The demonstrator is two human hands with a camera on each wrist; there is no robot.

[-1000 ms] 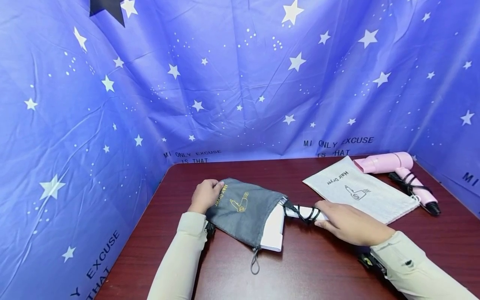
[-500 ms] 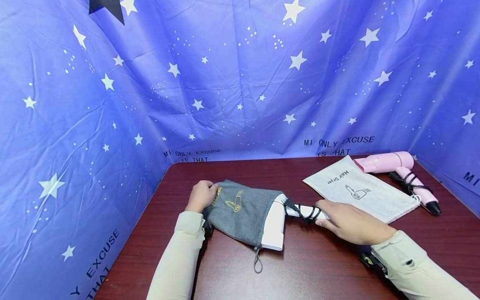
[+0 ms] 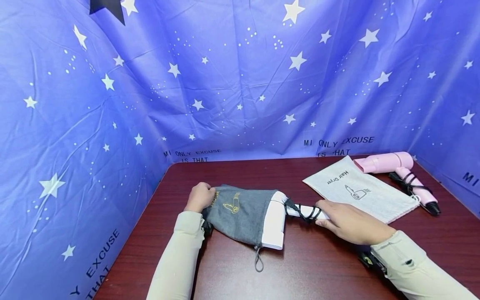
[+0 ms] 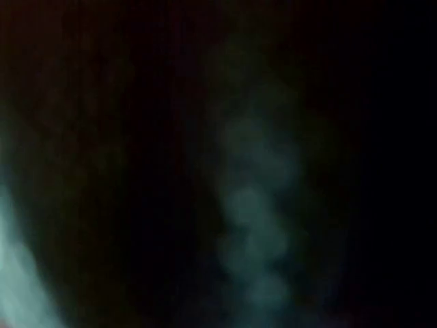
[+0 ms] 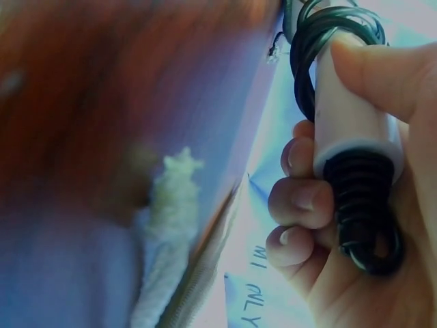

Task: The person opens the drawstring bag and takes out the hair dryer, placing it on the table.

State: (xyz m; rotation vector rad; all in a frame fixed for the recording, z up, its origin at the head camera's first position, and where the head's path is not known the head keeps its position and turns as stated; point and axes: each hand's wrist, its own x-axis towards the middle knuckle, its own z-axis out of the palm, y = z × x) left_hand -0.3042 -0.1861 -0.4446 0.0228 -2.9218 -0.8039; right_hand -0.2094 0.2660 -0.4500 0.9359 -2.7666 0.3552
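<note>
A white hair dryer [image 3: 274,223] lies partly inside a grey drawstring bag [image 3: 243,216] printed with a yellow hair dryer picture. Its handle sticks out to the right, wrapped in black cord [image 3: 308,213]. My right hand [image 3: 350,223] grips that handle; in the right wrist view the fingers curl round the white handle [image 5: 355,116] above its black cord sleeve [image 5: 358,191]. At the bag's closed left end, my left hand [image 3: 200,197] grips the grey cloth, its fingertips partly hidden. The left wrist view is too dark and blurred to read.
A white cloth bag [image 3: 358,189] printed "Hair Dryer" lies flat at the back right of the dark red table [image 3: 232,279]. Beside it rests a pink hair dryer [image 3: 390,162] with a cord-wrapped handle. A blue star-patterned curtain [image 3: 240,83] stands behind the table.
My left hand has moved slightly left and down, drawing the bag's closed end with it. A little more of the white dryer shows at the bag's mouth. The right hand stays nearly still.
</note>
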